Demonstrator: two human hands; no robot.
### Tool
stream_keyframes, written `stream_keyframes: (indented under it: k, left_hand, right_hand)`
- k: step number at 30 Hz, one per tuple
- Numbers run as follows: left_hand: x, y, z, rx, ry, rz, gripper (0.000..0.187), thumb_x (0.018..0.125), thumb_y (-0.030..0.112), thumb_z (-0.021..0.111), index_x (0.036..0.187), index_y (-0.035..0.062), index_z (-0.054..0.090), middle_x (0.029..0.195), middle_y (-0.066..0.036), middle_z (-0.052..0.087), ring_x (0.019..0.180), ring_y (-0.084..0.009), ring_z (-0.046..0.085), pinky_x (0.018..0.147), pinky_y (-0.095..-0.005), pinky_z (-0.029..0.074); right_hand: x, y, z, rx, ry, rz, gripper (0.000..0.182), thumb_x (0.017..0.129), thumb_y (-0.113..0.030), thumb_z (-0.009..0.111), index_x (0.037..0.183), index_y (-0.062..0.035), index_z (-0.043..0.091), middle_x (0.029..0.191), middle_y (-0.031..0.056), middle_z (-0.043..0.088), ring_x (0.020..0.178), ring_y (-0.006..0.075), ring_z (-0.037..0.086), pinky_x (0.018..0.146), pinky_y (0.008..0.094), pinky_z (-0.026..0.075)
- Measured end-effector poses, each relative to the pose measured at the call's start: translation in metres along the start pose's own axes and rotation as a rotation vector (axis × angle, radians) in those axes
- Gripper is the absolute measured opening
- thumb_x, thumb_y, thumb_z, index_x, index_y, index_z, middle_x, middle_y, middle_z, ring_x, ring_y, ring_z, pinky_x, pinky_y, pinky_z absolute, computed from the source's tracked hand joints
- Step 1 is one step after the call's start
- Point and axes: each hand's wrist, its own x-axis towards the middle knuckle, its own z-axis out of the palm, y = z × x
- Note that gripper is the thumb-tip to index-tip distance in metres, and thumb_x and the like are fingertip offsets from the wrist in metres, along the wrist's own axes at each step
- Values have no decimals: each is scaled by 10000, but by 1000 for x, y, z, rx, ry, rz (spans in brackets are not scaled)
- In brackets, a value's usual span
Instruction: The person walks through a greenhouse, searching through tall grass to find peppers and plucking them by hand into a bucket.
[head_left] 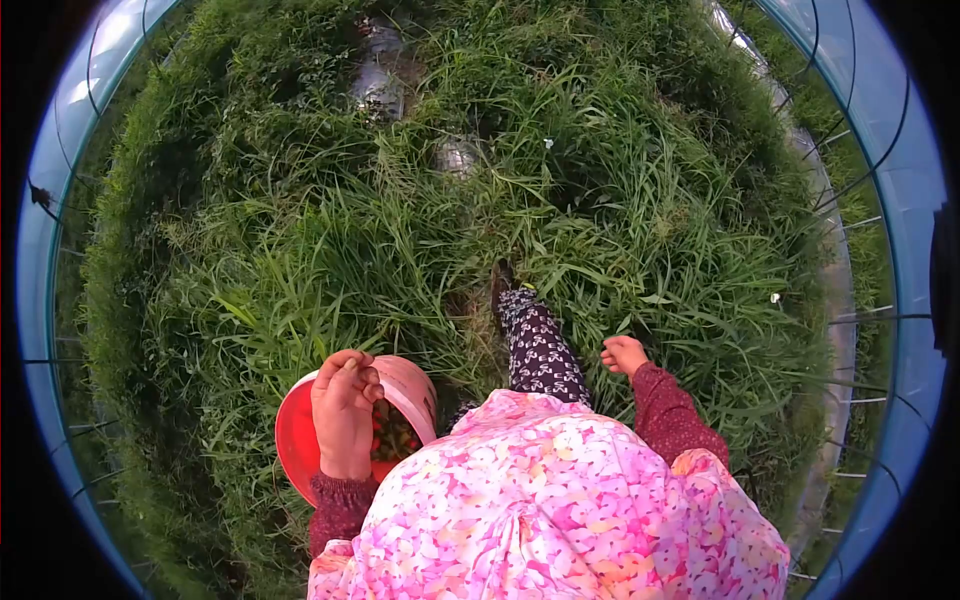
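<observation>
My left hand point(345, 405) is over the mouth of a red-and-white bucket point(298, 425), palm up with its fingers curled. Whether the fingers hold anything is too small to make out. Small red and green pieces point(395, 435) lie inside the bucket, partly hidden by my hand and wrist. Off to the right, my right hand point(624, 355) hangs above the grass with its fingers bent together, and what they hold, if anything, does not show.
Tall grass and weeds point(600, 230) surround me. Pale plastic sheeting point(378, 85) shows through the growth ahead. One leg in patterned trousers point(545, 350) reaches forward. Curved blue-white covering with thin ribs point(895, 180) stands at both sides.
</observation>
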Motion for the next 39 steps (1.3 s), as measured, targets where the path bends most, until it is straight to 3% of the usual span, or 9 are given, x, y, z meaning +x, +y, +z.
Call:
stream_keyframes:
  k: [5, 11, 14, 18, 22, 25, 31, 34, 39]
  left_hand:
    - [114, -4, 38, 28, 29, 43, 120, 836, 65, 468, 907, 9, 547, 838, -77, 577, 682, -126, 526, 566, -242, 434]
    - [282, -8, 99, 90, 186, -154, 120, 831, 68, 463, 921, 24, 530, 844, -70, 570, 650, -128, 525, 542, -235, 435]
    - [327, 25, 124, 51, 242, -72, 122, 839, 60, 467, 930, 14, 534, 844, -73, 580, 668, -139, 539, 546, -250, 450]
    - [376, 64, 157, 8, 75, -7, 160, 838, 57, 461, 971, 9, 535, 925, -94, 584, 754, -162, 570, 617, -274, 489]
    - [426, 93, 207, 242, -109, 50, 267, 819, 26, 452, 1072, -12, 528, 1099, -132, 539, 936, -216, 563, 720, -311, 510]
    - [475, 91, 220, 399, -173, -57, 250, 813, 23, 457, 1042, -23, 548, 1054, -114, 568, 886, -194, 581, 737, -297, 503]
    - [624, 122, 220, 268, -259, -85, 187, 829, 19, 443, 970, -13, 560, 924, -116, 602, 784, -172, 599, 684, -276, 492]
    - [684, 145, 203, 286, -128, -123, 194, 835, 45, 447, 1000, -3, 536, 918, -127, 605, 773, -182, 606, 671, -284, 498]
    - [763, 210, 211, 262, -119, -62, 161, 840, 30, 437, 945, -6, 553, 845, -105, 603, 720, -156, 590, 663, -263, 489]
  right_hand:
    - [101, -77, 28, -28, -134, -37, 234, 832, -158, 483, 1025, -36, 538, 829, 55, 612, 664, 106, 576, 537, 227, 459]
    - [201, -83, -22, 2, 43, 286, 226, 834, -157, 470, 1014, -40, 540, 806, 77, 616, 622, 131, 582, 487, 272, 477]
    - [224, -142, -54, -164, 5, 448, 223, 839, -168, 480, 1010, -38, 540, 791, 76, 612, 588, 133, 572, 469, 269, 467]
    - [304, -267, -61, -20, 90, 174, 225, 842, -183, 491, 1012, -45, 542, 791, 68, 610, 596, 128, 566, 476, 262, 457]
    - [356, -451, -6, 89, 36, -125, 270, 866, -194, 472, 1084, -38, 505, 846, 65, 593, 677, 112, 561, 566, 237, 460]
    - [385, -533, 47, 97, -84, -258, 272, 854, -171, 477, 1090, -37, 501, 869, 57, 594, 714, 110, 563, 593, 233, 454]
    - [479, -593, 114, 53, -98, -222, 298, 833, -166, 482, 1111, -60, 493, 888, 56, 596, 736, 125, 569, 598, 256, 458]
    - [516, -586, 145, 38, 19, 16, 315, 811, -144, 480, 1111, -52, 504, 916, 60, 598, 764, 127, 572, 604, 267, 463]
    - [527, -630, 203, -25, -71, 20, 268, 819, -147, 486, 1060, -39, 530, 860, 61, 614, 709, 131, 588, 566, 276, 478]
